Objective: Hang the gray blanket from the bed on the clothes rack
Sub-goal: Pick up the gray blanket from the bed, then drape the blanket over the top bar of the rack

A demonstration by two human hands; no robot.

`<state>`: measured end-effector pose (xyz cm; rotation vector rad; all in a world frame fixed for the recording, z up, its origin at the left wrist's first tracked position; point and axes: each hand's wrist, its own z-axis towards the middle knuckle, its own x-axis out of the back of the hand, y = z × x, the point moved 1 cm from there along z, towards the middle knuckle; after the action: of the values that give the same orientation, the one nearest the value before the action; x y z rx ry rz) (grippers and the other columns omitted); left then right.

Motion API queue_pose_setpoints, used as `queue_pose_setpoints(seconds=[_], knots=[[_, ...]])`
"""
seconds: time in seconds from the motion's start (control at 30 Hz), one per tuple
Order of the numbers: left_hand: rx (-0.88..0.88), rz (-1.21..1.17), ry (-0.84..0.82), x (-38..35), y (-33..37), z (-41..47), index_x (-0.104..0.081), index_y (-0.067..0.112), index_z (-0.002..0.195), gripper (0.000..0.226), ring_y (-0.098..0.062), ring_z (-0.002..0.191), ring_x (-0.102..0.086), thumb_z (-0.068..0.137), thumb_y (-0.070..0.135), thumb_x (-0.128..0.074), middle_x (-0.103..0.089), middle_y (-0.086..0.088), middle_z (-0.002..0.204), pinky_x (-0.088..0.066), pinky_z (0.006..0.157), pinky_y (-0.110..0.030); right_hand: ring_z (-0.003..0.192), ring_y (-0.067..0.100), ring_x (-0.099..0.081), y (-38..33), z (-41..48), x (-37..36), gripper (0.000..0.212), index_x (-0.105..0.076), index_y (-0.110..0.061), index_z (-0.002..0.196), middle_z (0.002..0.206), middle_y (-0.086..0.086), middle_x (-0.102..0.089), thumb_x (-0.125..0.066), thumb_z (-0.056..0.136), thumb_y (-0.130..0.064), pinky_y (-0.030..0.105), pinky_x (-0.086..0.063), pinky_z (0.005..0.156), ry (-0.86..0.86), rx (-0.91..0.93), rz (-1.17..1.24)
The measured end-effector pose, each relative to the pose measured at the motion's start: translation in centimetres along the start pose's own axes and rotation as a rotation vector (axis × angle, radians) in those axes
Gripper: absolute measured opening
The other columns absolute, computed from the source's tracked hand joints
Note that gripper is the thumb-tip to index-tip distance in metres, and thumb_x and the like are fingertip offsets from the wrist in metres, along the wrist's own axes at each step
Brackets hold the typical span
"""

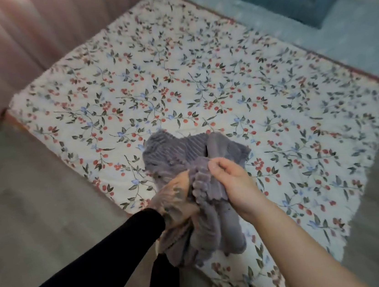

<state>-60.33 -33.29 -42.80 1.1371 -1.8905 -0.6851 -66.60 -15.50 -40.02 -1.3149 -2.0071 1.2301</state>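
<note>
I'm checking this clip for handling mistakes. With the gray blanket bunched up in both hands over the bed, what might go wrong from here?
1. The gray blanket is crumpled, with folds hanging below the left hand and right hand; loose ends might drag across the floral bedspread or be stepped on.
2. Both hands pinch one bunched spot, so the grip may slip.
3. No clothes rack is in view; carrying it bunched means unfolding later.
</note>
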Motion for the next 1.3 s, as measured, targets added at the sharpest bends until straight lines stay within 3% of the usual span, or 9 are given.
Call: queue_pose_setpoints(seconds=[0.07, 0.17, 0.37, 0.57, 0.7, 0.8, 1.07, 1.17, 1.3], knots=[[0.067, -0.238, 0.175, 1.3, 3.3, -2.4, -0.022, -0.014, 0.155, 0.050, -0.058, 0.122, -0.043, 0.112, 0.009, -0.033, -0.028, -0.044, 0.151, -0.039, 0.105, -0.036, 0.095, 0.022, -0.070, -3.8, -1.4, -0.5, 0.031, -0.073, -0.015, 0.100, 0.099, 0.009, -0.073, -0.064, 0.097, -0.044, 0.047, -0.053, 0.096, -0.023, 0.098, 0.011], [-0.031, -0.197, 0.328, 3.8, 8.4, -6.1, -0.032, -0.009, 0.155, 0.046, -0.010, 0.078, -0.035, 0.113, 0.010, -0.031, -0.045, -0.013, 0.117, -0.032, 0.081, -0.030, 0.101, 0.023, -0.076, -10.9, -6.1, -1.2, 0.040, -0.069, -0.005, 0.119, 0.110, 0.010, -0.080, -0.072, 0.096, -0.037, 0.042, -0.059, 0.097, -0.123, 0.229, 0.059], [-0.402, -0.167, 0.894, 9.0, 22.3, -18.2, -0.061, 0.021, 0.134, 0.040, -0.007, 0.117, -0.061, 0.095, 0.030, -0.063, -0.069, 0.005, 0.126, -0.045, 0.101, -0.020, 0.117, -0.002, -0.067, -21.7, -15.8, -2.6, 0.097, -0.046, -0.043, 0.149, 0.131, -0.016, -0.066, -0.094, 0.066, -0.052, 0.020, -0.055, 0.097, -0.183, 0.603, -0.428], [-0.520, -0.108, 1.142, 13.2, 26.2, -29.4, -0.063, 0.044, 0.112, 0.020, 0.029, 0.098, -0.056, 0.094, 0.036, -0.067, -0.067, 0.043, 0.100, -0.045, 0.085, -0.001, 0.093, -0.011, -0.067, -27.6, -19.1, -6.9, 0.039, -0.063, -0.044, 0.107, 0.095, -0.024, -0.074, -0.074, 0.070, -0.048, 0.024, -0.057, 0.085, -0.225, 0.760, -0.791], [-0.452, -0.071, 1.264, 16.5, 24.8, -37.4, -0.060, 0.035, 0.133, 0.047, 0.003, 0.114, -0.064, 0.091, 0.053, -0.068, -0.070, 0.020, 0.121, -0.050, 0.099, -0.021, 0.076, 0.004, -0.065, -31.3, -20.5, -11.7, 0.012, -0.076, -0.026, 0.087, 0.076, -0.011, -0.071, -0.070, 0.081, -0.033, 0.039, -0.060, 0.070, -0.363, 0.806, -0.529], [-0.386, -0.066, 1.371, 18.8, 22.1, -43.7, -0.059, 0.038, 0.135, 0.052, -0.001, 0.118, -0.064, 0.089, 0.063, -0.067, -0.070, 0.019, 0.125, -0.051, 0.106, -0.032, 0.064, 0.003, -0.059, -33.3, -22.7, -17.5, 0.025, -0.075, -0.031, 0.078, 0.068, -0.011, -0.069, -0.062, 0.097, -0.021, 0.015, -0.046, 0.058, -0.522, 0.811, -0.427], [-0.131, -0.098, 1.651, 21.5, 13.6, -57.0, -0.058, 0.035, 0.131, 0.064, -0.004, 0.107, -0.068, 0.079, 0.071, -0.069, -0.073, 0.016, 0.116, -0.054, 0.093, -0.024, 0.059, 0.010, -0.067, -34.0, -27.4, -36.0, 0.022, -0.069, -0.016, 0.103, 0.073, -0.004, -0.074, -0.051, 0.104, -0.003, 0.020, -0.055, 0.055, -0.889, 0.620, -0.111], [-0.110, -0.111, 1.730, 22.8, 11.6, -61.2, -0.057, 0.053, 0.116, 0.039, 0.027, 0.091, -0.059, 0.081, 0.064, -0.069, -0.068, 0.042, 0.098, -0.042, 0.071, 0.003, 0.076, 0.020, -0.075, -34.1, -29.2, -42.8, 0.027, -0.073, -0.016, 0.105, 0.085, 0.004, -0.080, -0.051, 0.100, -0.003, 0.028, -0.060, 0.067, -0.953, 0.588, -0.043], [-0.180, -0.155, 1.802, 26.5, 9.8, -66.0, -0.060, 0.040, 0.131, 0.047, 0.005, 0.110, -0.067, 0.087, 0.053, -0.069, -0.072, 0.024, 0.117, -0.052, 0.102, -0.027, 0.106, 0.023, -0.077, -33.5, -31.7, -50.8, 0.024, -0.073, -0.021, 0.119, 0.114, 0.008, -0.080, -0.062, 0.100, -0.029, 0.034, -0.062, 0.086, -1.179, 0.582, -0.066]])
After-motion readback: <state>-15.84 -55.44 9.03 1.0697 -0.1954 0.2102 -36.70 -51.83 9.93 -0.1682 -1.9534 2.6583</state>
